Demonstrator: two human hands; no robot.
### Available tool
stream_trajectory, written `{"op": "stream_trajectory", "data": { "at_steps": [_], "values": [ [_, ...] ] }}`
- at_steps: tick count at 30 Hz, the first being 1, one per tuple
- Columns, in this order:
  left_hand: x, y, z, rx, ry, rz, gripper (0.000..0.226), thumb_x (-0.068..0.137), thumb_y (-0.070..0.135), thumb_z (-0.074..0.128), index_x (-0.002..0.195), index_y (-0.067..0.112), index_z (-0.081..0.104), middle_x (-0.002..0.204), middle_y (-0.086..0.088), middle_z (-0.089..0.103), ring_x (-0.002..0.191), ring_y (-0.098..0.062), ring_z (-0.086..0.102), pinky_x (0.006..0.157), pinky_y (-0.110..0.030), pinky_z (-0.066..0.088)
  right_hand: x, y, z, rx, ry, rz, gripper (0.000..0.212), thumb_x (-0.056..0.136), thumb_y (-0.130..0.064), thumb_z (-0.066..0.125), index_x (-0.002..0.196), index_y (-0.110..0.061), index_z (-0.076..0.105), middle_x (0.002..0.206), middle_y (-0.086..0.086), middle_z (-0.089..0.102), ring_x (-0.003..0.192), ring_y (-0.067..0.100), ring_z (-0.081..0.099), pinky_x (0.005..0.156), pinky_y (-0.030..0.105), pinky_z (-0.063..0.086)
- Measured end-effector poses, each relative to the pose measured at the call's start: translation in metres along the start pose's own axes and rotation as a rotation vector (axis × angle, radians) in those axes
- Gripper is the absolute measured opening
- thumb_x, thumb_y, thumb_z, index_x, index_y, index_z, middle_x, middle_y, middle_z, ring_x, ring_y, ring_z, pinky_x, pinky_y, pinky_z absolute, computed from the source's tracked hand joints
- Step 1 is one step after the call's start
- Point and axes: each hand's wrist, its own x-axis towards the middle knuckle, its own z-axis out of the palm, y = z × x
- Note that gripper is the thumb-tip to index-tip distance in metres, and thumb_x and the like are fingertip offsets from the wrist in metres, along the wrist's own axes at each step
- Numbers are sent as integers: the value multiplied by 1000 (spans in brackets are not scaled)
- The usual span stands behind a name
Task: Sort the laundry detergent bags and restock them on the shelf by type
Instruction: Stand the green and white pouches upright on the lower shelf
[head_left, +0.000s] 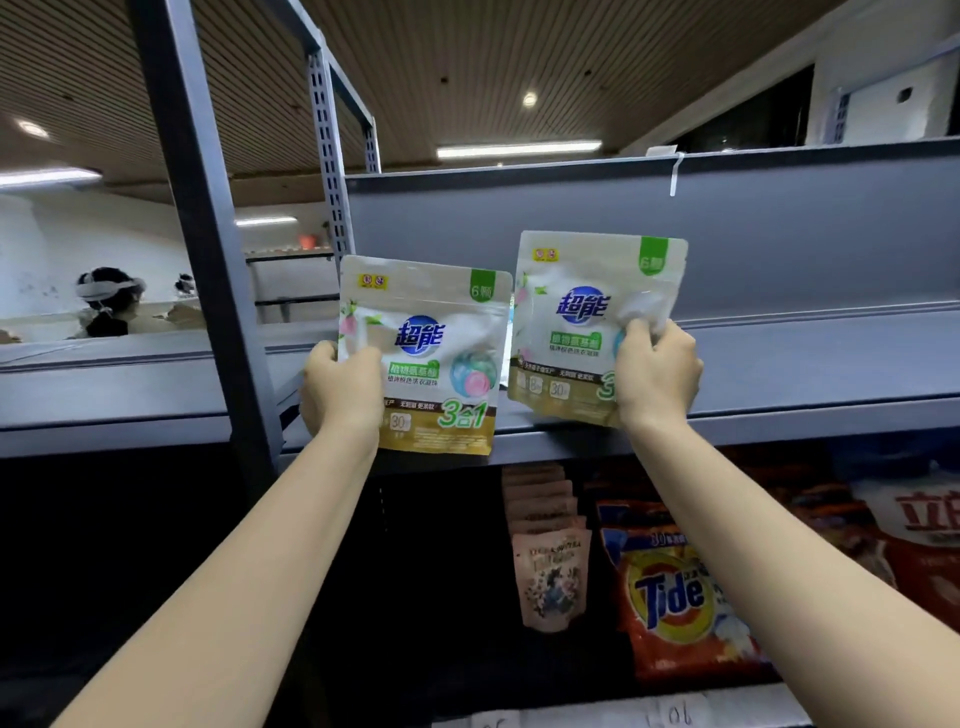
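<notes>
Two matching white-and-gold pouches stood mid-frame at the grey shelf (779, 364). The left hand (340, 392) gripped the left pouch (436, 358) by its lower left edge; the right hand (657, 374) pinched the right pouch (582, 322). Below right sat one Tide bag (670, 597).

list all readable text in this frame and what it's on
"超能", "6颗", "3合1", "30": pouch in the left hand
"超能", "6颗", "30": pouch in the right hand
"Tide": orange bag, lower shelf
"立": red bag, cut off
Fine print on pouches, patterned pouch, shelf tags: too blurred to read.
</notes>
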Motion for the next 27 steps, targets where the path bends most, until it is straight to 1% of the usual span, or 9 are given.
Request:
{"op": "stream_trajectory", "data": {
  "at_steps": [5, 11, 16, 18, 20, 22, 23, 25, 27],
  "values": [
    [-26, 0, -14, -98, 64, 46, 26, 64, 3, 46, 48, 15, 30, 42, 7, 29, 50, -18, 27, 52, -28, 23, -18, 6, -9, 34, 128, -76, 34, 93, -21, 42, 59, -17, 44, 69, 4, 54, 75, 30, 49, 64, 30, 32],
    [-68, -37, -21, -44, 112, 51, 33, 73, 2, 44, 48, 15, 27, 47, 1, 25, 47, -18, 23, 50, -28, 19, -38, 43, -22, -10, 113, -120, 34, 81, -36, 34, 52, -19, 38, 58, 0, 47, 68, 29, 47, 62, 31, 30],
    [-94, -94, -22, 88, 250, -119, 17, 74, 7, 42, 60, 2, 50, 53, -5, 43, 52, -26, 36, 51, -31, 28, -52, 89, -32, -81, 14, -93, 34, 80, -35, 33, 51, -18, 39, 53, -1, 47, 58, 25, 44, 59, 32, 31],
    [-101, -116, -21, 127, 269, -175, 18, 76, 7, 41, 60, 4, 48, 54, -6, 42, 56, -30, 36, 53, -34, 31, -56, 106, -34, -77, -34, -66, 33, 79, -32, 33, 51, -17, 40, 51, -1, 46, 57, 25, 43, 56, 33, 31],
    [-106, -141, -19, 155, 272, -279, 24, 78, 9, 39, 55, 7, 44, 53, -4, 43, 62, -32, 39, 69, -38, 44, -61, 121, -34, -75, -76, -43, 31, 78, -30, 34, 50, -18, 41, 50, -1, 45, 56, 24, 42, 55, 34, 31],
    [-108, -165, -16, 107, 262, -421, 31, 81, 14, 38, 51, 12, 44, 57, -3, 50, 72, -38, 52, 90, -48, 46, -66, 135, -35, -62, -140, -38, 30, 77, -27, 34, 49, -23, 42, 50, -3, 45, 54, 21, 41, 54, 34, 31],
    [-107, -177, -13, 57, 269, -491, 33, 84, 18, 39, 52, 14, 47, 62, -4, 54, 80, -40, 56, 89, -50, 47, -69, 142, -35, -58, -178, -33, 30, 77, -26, 34, 49, -25, 43, 50, -4, 46, 54, 19, 42, 53, 34, 32],
    [-106, -192, -6, -46, 277, -570, 32, 92, 28, 44, 66, 15, 58, 81, -8, 62, 93, -40, 57, 81, -44, 50, -77, 154, -31, -49, -262, 1, 29, 77, -25, 36, 51, -21, 47, 53, -1, 50, 55, 19, 44, 55, 33, 33],
    [-97, -207, -1, -173, 287, -639, 27, 96, 30, 44, 96, 13, 64, 99, -9, 61, 105, -38, 55, 88, -42, 47, -86, 167, -21, -43, -407, 75, 35, 86, -21, 39, 56, -8, 52, 57, 4, 53, 58, 20, 46, 56, 32, 31]
  ]
}}
